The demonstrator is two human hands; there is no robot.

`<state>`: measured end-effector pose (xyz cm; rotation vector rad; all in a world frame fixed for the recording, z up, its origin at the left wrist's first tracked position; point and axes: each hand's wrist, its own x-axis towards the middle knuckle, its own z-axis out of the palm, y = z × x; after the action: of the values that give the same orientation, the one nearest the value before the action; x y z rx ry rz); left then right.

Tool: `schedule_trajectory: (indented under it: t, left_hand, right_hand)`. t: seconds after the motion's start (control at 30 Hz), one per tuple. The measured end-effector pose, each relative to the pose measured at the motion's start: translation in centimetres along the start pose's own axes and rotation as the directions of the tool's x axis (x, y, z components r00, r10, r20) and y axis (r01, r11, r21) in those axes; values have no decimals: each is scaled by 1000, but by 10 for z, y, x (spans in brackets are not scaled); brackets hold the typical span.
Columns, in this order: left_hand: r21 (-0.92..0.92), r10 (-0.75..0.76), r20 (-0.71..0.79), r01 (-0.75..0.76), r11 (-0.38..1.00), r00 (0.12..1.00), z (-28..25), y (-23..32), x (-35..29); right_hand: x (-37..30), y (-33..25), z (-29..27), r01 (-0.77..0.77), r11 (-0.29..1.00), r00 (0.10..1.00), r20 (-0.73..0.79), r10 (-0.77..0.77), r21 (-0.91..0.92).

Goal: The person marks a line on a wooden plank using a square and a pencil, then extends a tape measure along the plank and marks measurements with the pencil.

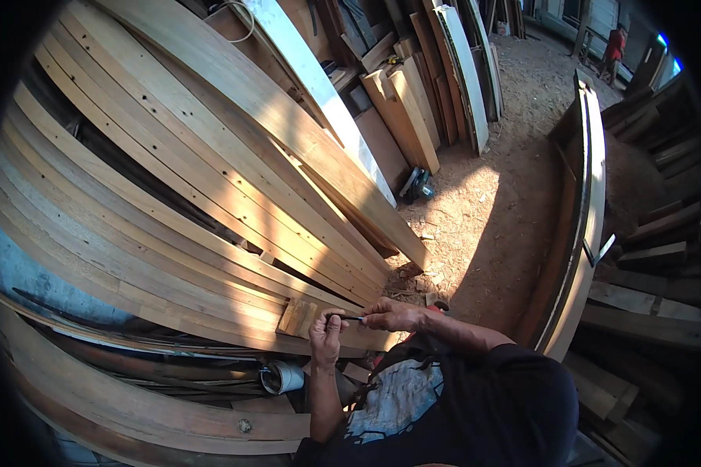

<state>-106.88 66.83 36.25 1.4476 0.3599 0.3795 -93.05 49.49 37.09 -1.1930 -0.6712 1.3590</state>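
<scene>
Both hands met over one thin dark tool [349, 317]: left hand [326, 331] fisted round its near end, right hand [393, 314] pinching the other end. Tool sat just beside a small wood block [297, 317] at the lower edge of the curved plank stack [171, 226]. White pipe end [280, 377] lay below. Risk, judged: the tool could slip off the block's edge and gouge the plank or nick the left fingers, since the grip looked narrow.

At the lower right of the frame I see a dark short-sleeved shirt [514, 405] with a pale blue-white print on its front; both forearms are bare.
</scene>
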Motion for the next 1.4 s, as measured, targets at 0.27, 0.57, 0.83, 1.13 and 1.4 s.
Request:
schedule_trajectory:
  t: [0.27, 0.57, 0.83, 1.13, 1.4]
  left_hand:
    - [36, -92, 246, 86, 996, 965, 111, -10, 64]
    - [115, -192, 516, 155, 981, 835, 320, -90, 141]
    - [635, -229, 724, -498, 590, 651, 425, -114, 214]
    - [673, -607, 708, -607, 422, 362, 490, -158, 287]
    - [521, -629, 764, -710, 474, 142, 614, -156, 369]
  right_hand:
    - [-75, 10, -76, 90, 996, 964, -251, -86, 3]
    - [-206, -1, -252, -114, 920, 830, -545, -120, -376]
    - [-321, -21, -347, -285, 881, 477, -853, -212, -378]
    - [-352, 12, -410, -245, 953, 267, -957, -109, -177]
    - [-420, 35, -478, -301, 937, -142, -980, 139, 177]
